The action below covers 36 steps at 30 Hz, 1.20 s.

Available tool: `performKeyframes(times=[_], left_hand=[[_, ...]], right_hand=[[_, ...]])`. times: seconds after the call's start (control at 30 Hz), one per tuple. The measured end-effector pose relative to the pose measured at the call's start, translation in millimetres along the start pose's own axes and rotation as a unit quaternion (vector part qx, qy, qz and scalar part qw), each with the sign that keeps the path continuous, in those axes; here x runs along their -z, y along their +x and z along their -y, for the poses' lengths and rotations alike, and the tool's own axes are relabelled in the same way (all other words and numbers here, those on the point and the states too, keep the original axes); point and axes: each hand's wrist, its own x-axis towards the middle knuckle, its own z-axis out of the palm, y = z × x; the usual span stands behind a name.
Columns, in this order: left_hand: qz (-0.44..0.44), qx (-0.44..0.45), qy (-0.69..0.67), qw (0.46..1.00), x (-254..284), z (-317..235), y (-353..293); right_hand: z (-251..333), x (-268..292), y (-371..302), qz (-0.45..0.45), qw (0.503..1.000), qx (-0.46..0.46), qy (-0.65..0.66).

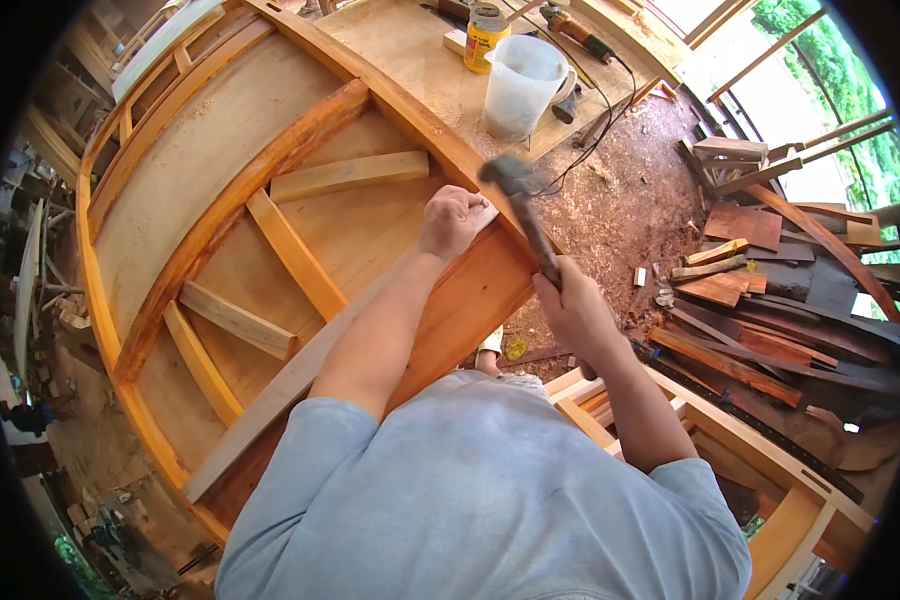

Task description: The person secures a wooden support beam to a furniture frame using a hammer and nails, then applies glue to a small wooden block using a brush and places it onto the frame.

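Note:
My right hand (577,308) grips the handle of a hammer (532,222), whose dark metal head is raised near the edge of a large wooden frame (400,105). Curled closed, my left hand (452,220) rests at the far end of a pale wooden strip (290,385). What its fingers pinch, if anything, is hidden. That strip lies along a wide orange-brown board (475,300) of the frame. Inside the frame, a curved rib (240,195) and several short wooden battens (295,250) are set against a plywood panel.
Beyond the frame, a workbench (400,45) holds a translucent plastic jug (520,90), a yellow-labelled jar (485,40) and a corded power tool (578,32). Scrap boards (730,345) pile up on the right over shaving-covered ground. Another wooden frame (740,430) stands by my right arm.

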Motion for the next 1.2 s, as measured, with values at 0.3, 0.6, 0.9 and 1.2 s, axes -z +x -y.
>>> performKeyframes(times=[0.3, 0.6, 0.9, 1.2], left_hand=[[0.014, 0.061, 0.005, 0.998, 6.7, -6.6, -4.4], [-0.030, 0.049, 0.088, 0.994, 21.0, -21.8, -14.9], [0.163, 0.164, 0.200, 0.952, 31.0, -24.4, -26.8], [0.186, 0.161, 0.182, 0.952, 32.9, -31.8, -22.8]], right_hand=[[2.8, -1.5, 2.1, -0.042, 0.996, 0.012, 0.073], [40.1, 29.6, -1.4, -0.031, 0.997, 0.008, 0.070], [-9.8, -7.5, 19.5, 0.035, 0.998, -0.013, -0.057], [1.7, -7.9, 13.8, -0.008, 0.998, -0.050, 0.047]])
